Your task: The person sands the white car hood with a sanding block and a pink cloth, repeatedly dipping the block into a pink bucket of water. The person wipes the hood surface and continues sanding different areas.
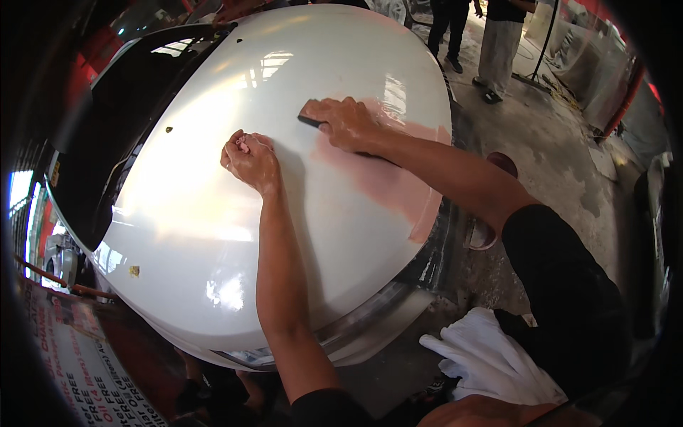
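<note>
One white car hood [213, 213], two hands, one white cloth [491, 359].

White cloth [491, 359] at the lower edge, two bystanders' legs [498, 50] (far end), stained concrete floor [562, 164]

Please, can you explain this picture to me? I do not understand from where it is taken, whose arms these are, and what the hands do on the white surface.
The picture comes from a small wide-angle camera worn on a person's head, looking down. That is why straight edges bend near the rim. The two bare arms entering from below belong to that person.

The big white surface is a car hood, glossy, with the dark windshield at its upper left. On its right part lies a pink patch, spread thin like a paste.

The right hand presses a small dark flat block against the hood at the edge of the pink patch. The left hand rests on the hood as a closed fist; what it holds I cannot tell.

A white cloth lies at the lower right. Other people's legs stand behind on the concrete floor.
</note>
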Available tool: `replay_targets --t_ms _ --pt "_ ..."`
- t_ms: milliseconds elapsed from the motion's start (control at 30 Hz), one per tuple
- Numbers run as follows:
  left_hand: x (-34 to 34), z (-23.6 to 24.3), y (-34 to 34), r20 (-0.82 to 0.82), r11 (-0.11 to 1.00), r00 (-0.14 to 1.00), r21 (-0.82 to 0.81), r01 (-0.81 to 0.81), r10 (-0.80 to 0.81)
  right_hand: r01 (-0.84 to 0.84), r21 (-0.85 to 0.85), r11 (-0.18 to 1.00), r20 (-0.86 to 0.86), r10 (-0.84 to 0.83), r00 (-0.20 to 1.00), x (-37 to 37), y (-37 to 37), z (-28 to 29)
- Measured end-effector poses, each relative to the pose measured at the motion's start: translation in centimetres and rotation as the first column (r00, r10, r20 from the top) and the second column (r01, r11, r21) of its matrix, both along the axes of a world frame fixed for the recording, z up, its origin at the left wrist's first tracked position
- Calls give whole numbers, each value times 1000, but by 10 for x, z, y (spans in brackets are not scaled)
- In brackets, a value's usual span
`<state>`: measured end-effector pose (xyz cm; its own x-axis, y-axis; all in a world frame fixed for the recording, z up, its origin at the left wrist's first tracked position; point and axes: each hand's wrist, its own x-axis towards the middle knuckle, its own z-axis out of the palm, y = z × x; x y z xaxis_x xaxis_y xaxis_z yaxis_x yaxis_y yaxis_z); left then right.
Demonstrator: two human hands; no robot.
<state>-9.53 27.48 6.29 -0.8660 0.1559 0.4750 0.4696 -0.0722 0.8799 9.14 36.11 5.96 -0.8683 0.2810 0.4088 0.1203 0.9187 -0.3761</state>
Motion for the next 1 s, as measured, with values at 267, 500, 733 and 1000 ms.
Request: replay_targets --t_ms 267,500,733,1000 --pt "-3 -8 20 22 984 986 60 167 -168 299 0 954 34 -299 954 -45 97 0" --pt "-53 -23 -25 -39 989 989 41 142 -140 -79 278 957 34 72 997 19 7 -28" --pt "-53 -31 -20 -175 985 984 -175 8 -39 -17 78 997 -60 22 998 45 32 -46" --pt "-8 -7 1 34 986 987 -44 160 -159 236 -109 966 -1 -237 971 21 131 -11"
